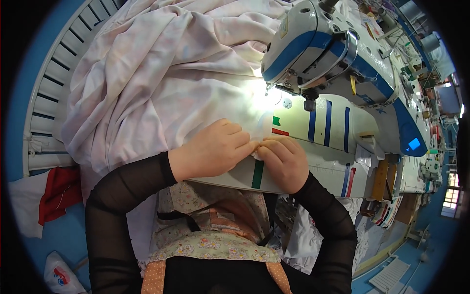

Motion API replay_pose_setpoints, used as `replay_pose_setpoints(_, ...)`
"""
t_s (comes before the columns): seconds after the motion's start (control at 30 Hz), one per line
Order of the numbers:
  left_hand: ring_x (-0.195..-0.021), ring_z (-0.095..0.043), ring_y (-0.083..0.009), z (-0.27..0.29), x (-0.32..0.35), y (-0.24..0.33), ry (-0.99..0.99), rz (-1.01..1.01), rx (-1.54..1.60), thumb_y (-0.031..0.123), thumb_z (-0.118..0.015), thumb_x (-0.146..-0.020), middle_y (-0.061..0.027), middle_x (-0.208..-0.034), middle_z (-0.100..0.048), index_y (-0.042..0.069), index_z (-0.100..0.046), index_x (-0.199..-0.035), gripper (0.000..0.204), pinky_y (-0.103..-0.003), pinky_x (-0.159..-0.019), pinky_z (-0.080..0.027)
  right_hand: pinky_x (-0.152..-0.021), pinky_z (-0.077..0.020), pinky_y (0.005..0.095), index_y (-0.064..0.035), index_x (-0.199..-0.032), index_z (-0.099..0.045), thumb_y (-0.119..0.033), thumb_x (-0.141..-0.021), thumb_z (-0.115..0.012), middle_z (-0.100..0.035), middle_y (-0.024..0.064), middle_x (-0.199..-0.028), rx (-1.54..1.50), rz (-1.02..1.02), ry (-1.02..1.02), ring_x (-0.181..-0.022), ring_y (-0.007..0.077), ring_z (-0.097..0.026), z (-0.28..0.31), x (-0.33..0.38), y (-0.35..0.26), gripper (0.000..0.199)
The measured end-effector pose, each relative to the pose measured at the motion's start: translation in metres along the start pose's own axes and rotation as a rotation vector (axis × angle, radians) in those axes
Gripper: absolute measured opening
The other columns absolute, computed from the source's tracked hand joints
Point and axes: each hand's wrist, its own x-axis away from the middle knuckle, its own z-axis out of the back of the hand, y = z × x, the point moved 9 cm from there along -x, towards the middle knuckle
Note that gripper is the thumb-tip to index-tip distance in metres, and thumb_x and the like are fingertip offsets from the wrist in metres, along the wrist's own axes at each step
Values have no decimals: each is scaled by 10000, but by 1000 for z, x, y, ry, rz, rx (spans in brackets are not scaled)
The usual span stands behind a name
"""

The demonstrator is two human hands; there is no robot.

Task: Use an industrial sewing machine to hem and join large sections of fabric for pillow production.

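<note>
A large pale pink fabric point(196, 98) lies heaped over the table and runs up to the lit needle area of a white and blue sewing machine point(313, 49). My left hand point(215, 149) rests on the fabric near its right edge, fingertips pinched on that edge. Close against it, my right hand point(286, 159) pinches the same edge from the other side. Both hands meet just in front of the machine's needle, a short way toward me. The fingers hide the exact bit of cloth between them.
The white machine table point(313, 166) carries coloured tape stripes. A white slatted rack point(49, 93) stands on the left, with red and white cloth point(61, 193) below it. More machines and goods line the right side. White cloth point(301, 235) hangs beneath the table.
</note>
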Motion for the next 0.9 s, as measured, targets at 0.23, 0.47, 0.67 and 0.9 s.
replay_pose_setpoints(0.23,-1029,-545,-185,6,5,-3,105,-96,-34,137,-646,-730,30,-1121,-592,130,-653,-1036,307,-334,-858,-434,-776,-523,366,-53,-889,-620,-98,-685,-620,-611,57,-930,-18,2,-27,-909,245,-628,0,-1,0,209)
replay_pose_setpoints(0.47,-1059,-536,-196,5,-11,-31,87,-90,27,111,-660,-712,29,-1169,-583,174,-661,-1038,332,-387,-929,-415,-775,-527,361,-57,-898,-626,-96,-677,-627,-606,51,-923,19,34,-41,-905,238,-630,-5,-13,23,224)
replay_pose_setpoints(0.67,-1053,-541,-212,7,-17,-41,84,-120,53,95,-662,-705,5,-1176,-579,169,-661,-1006,310,-402,-935,-422,-768,-531,366,-60,-904,-637,-91,-679,-625,-611,55,-937,-16,12,-33,-911,240,-634,-5,-18,32,227)
replay_pose_setpoints(0.9,-970,-565,-266,15,-35,-86,188,-47,255,103,-630,-740,-59,-1040,-612,97,-631,-933,193,-400,-864,-454,-760,-530,357,-62,-897,-652,-62,-700,-620,-638,68,-923,39,-98,-84,-903,248,-642,-15,-25,53,200)
